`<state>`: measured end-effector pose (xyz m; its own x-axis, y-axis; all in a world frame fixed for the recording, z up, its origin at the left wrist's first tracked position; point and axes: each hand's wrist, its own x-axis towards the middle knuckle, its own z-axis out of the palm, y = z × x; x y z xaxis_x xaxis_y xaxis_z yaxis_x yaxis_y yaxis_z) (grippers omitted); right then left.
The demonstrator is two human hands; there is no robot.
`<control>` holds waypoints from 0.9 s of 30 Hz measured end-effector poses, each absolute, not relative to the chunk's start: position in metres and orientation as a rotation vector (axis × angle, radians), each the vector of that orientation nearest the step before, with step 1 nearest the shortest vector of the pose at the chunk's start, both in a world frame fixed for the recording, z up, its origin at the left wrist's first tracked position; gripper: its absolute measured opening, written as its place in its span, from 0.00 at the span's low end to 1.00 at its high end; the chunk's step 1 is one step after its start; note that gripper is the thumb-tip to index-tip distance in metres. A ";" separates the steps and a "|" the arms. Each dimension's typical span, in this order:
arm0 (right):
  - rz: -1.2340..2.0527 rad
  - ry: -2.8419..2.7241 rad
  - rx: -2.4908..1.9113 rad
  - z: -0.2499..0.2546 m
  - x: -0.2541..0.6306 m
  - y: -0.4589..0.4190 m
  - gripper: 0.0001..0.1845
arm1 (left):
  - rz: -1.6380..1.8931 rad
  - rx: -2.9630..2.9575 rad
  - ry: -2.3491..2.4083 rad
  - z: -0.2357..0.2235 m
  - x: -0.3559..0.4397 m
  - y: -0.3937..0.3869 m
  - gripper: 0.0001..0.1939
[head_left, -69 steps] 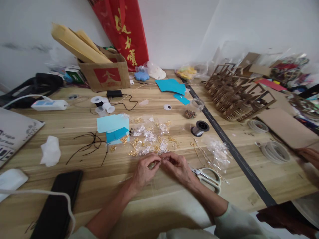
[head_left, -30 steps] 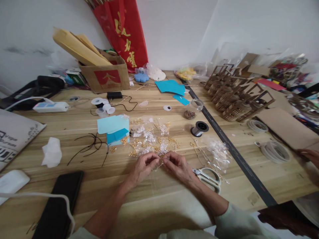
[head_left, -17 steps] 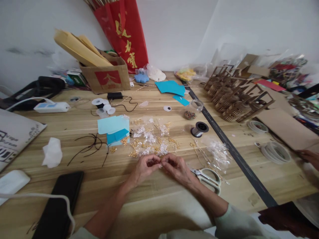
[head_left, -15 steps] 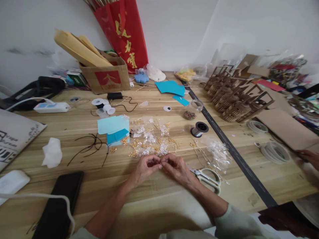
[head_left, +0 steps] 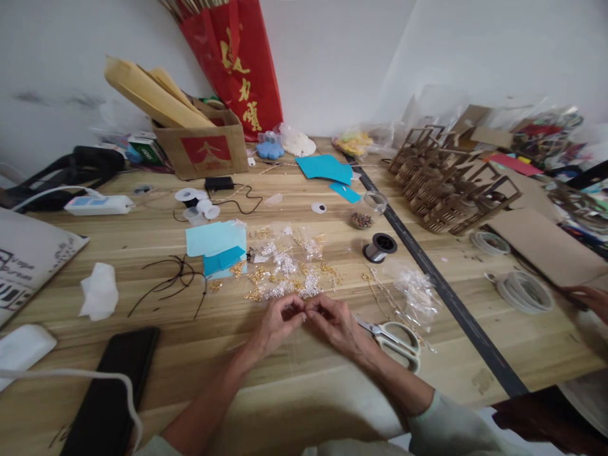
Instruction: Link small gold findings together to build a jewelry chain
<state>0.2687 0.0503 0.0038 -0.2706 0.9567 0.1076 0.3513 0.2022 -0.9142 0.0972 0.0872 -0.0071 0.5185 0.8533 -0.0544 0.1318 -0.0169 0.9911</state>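
Note:
My left hand (head_left: 278, 322) and my right hand (head_left: 336, 322) meet at the fingertips, thumb and index finger of each pinched together. A tiny shiny bit shows under the touching fingertips, too small to name. Just beyond my fingers lie loose silver beads (head_left: 311, 284) and gold beads (head_left: 256, 274), some in small clear bags (head_left: 311, 244). Scissors with pale handles (head_left: 399, 342) lie beside my right wrist. Past them are thin gold and silver chains (head_left: 384, 294) and a heap of clear plastic bags (head_left: 415, 294). A spool of silvery wire (head_left: 379, 248) stands farther back.
Blue cards (head_left: 216, 240) and black cords (head_left: 178, 278) lie left; a phone (head_left: 111, 389) and white cable are nearer. A bead jar (head_left: 368, 212), brown wooden lantern-like frames (head_left: 446, 183) and round plastic containers (head_left: 525, 291) stand right. Another person's hand (head_left: 591, 299) is at the right edge.
My fingertips were slightly apart about a second ago, with a thin strand showing below; they now touch. My hands have shifted very slightly left; the tabletop things look unmoved.

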 end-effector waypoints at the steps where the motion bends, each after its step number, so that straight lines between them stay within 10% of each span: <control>1: 1.047 -1.763 -1.228 0.003 0.269 0.050 0.09 | 0.719 1.505 0.896 -0.008 0.097 0.087 0.07; 17: 1.436 -1.498 -1.175 0.011 0.273 0.057 0.13 | 0.716 1.457 0.947 -0.005 0.096 0.089 0.06; 27: 0.945 -1.913 -1.286 0.007 0.290 0.061 0.07 | 0.712 1.398 0.988 -0.007 0.094 0.090 0.07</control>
<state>0.2895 0.0608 0.0068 -0.3172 0.9415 0.1137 0.4819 0.2633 -0.8357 0.0939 0.0903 -0.0069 0.4480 0.8828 -0.1411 0.1455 0.0837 0.9858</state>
